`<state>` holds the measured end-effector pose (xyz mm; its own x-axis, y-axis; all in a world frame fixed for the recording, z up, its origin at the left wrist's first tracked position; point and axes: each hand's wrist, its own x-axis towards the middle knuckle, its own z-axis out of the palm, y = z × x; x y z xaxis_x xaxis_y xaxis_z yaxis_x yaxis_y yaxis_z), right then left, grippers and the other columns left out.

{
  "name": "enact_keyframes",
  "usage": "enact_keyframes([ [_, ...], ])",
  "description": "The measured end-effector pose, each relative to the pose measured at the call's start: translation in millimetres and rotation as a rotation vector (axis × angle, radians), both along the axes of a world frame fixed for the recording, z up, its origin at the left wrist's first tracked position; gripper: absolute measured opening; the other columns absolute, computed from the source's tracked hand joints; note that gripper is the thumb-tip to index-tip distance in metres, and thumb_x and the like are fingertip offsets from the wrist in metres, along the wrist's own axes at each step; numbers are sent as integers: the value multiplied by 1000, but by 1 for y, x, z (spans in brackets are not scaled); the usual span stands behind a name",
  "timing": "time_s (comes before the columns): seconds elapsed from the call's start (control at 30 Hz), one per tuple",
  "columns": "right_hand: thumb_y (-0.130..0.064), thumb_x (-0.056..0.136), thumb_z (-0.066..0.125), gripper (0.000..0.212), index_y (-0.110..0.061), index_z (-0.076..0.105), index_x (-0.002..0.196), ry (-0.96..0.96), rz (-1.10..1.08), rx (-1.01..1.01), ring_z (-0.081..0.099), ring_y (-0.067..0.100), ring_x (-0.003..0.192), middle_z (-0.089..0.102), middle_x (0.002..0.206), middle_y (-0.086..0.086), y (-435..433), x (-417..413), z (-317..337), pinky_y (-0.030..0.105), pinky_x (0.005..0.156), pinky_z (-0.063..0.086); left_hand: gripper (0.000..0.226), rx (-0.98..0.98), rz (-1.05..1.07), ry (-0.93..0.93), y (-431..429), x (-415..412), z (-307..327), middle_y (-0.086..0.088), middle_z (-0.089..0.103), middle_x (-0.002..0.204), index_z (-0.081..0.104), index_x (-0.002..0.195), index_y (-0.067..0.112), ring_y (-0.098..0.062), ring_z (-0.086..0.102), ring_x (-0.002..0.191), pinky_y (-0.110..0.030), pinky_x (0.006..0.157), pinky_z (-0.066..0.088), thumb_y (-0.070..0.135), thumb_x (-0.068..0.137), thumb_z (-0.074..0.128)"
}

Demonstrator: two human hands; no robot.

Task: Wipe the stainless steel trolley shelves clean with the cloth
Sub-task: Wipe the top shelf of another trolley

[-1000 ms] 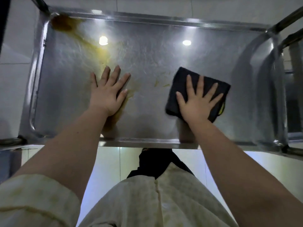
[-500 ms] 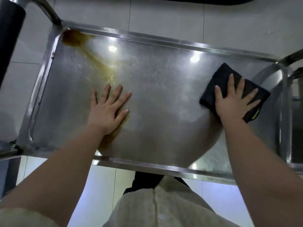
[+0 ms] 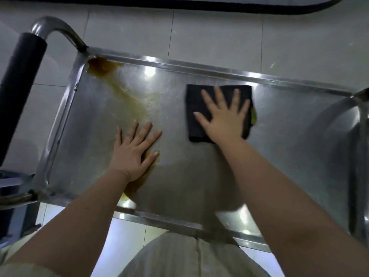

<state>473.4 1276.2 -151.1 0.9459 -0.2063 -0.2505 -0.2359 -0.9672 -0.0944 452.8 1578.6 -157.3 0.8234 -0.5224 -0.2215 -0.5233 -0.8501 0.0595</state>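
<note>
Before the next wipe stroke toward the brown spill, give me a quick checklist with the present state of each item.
1. Cloth flat on the shelf: ok.
2. Right hand pressing on the cloth, fingers spread: ok.
3. Path from the cloth to the brown spill free of objects: ok.
4. Left hand clear of the spill: not ok, its palm lies on the streak.
5. Far left corner puddle wiped: not ok.
6. Cloth underside clean: cannot tell.
</note>
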Motion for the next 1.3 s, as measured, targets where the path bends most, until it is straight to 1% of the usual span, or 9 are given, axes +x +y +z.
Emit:
enact_keyframes([
  [0.13, -83, 80, 11, 77, -54, 2, 150, 50, -372, -28, -5, 41, 148, 3, 164, -12, -115, -36, 7, 66, 114, -2, 60, 7, 0, -9, -3, 1, 0, 14, 3, 164, 9, 154, 48, -22, -1, 151, -59, 117, -5, 65, 97, 16],
  [0.23, -81, 80, 6, 78, -50, 1, 152, 93, -564, -26, -9, 43, 147, -2, 164, -11, -119, -29, 12, 69, 111, -3, 60, 19, -1, -8, -4, 1, -2, 13, 3, 165, 8, 154, 47, -22, -3, 151, -62, 116, -3, 64, 97, 17],
  [0.3, -78, 85, 11, 75, -46, 2, 153, 68, -517, -26, -10, 46, 146, -2, 164, -9, -84, -4, 10, 71, 109, -3, 60, 23, -3, -7, -3, 2, -3, 12, 3, 165, 9, 154, 47, -23, -2, 151, -62, 116, -3, 64, 97, 17],
  [0.5, -75, 88, 11, 73, -44, -4, 153, 58, -89, 16, -17, 49, 144, -9, 164, -8, 66, 72, 8, 73, 104, -13, 59, 24, 7, -1, -1, 3, -2, 11, 4, 165, 8, 154, 47, -26, 1, 151, -61, 116, -6, 63, 98, 18],
  [0.67, -80, 85, 10, 74, -50, 1, 151, 29, -1, 23, -13, 40, 147, -3, 164, -12, 43, 67, 4, 67, 109, -14, 59, -4, 7, 25, -1, 7, 0, 11, 6, 164, 6, 153, 49, -27, 2, 151, -61, 116, -5, 65, 97, 16],
  [0.87, -86, 78, 8, 79, -53, 4, 150, 41, -561, -22, -6, 39, 148, 3, 164, -12, -105, -16, 7, 66, 113, -8, 61, -41, -10, 35, -5, 9, 3, 10, 7, 164, 7, 154, 48, -29, 2, 151, -58, 116, -9, 64, 96, 20],
  [1.0, -83, 77, 4, 82, -49, 3, 152, 49, -777, 0, -10, 43, 147, -1, 164, -11, -107, -15, 12, 70, 110, -7, 61, -48, -14, 25, -5, 9, 3, 9, 6, 165, 6, 154, 47, -31, 2, 151, -59, 115, -10, 63, 96, 20],
  [1.1, -80, 81, 7, 78, -48, 1, 152, 16, -703, -8, -10, 46, 146, -2, 164, -9, -57, 28, 6, 73, 107, -8, 61, -53, -24, 34, -4, 10, 2, 8, 1, 165, 0, 154, 47, -31, -4, 151, -63, 114, -9, 64, 96, 13],
  [1.3, -77, 86, 7, 73, -47, -3, 152, 23, -246, -26, -12, 47, 145, -6, 164, -9, 56, 89, -2, 71, 106, -15, 60, -74, -19, 38, -5, 13, -2, 8, -3, 165, -3, 153, 48, -29, -9, 151, -64, 114, -9, 66, 96, 4],
])
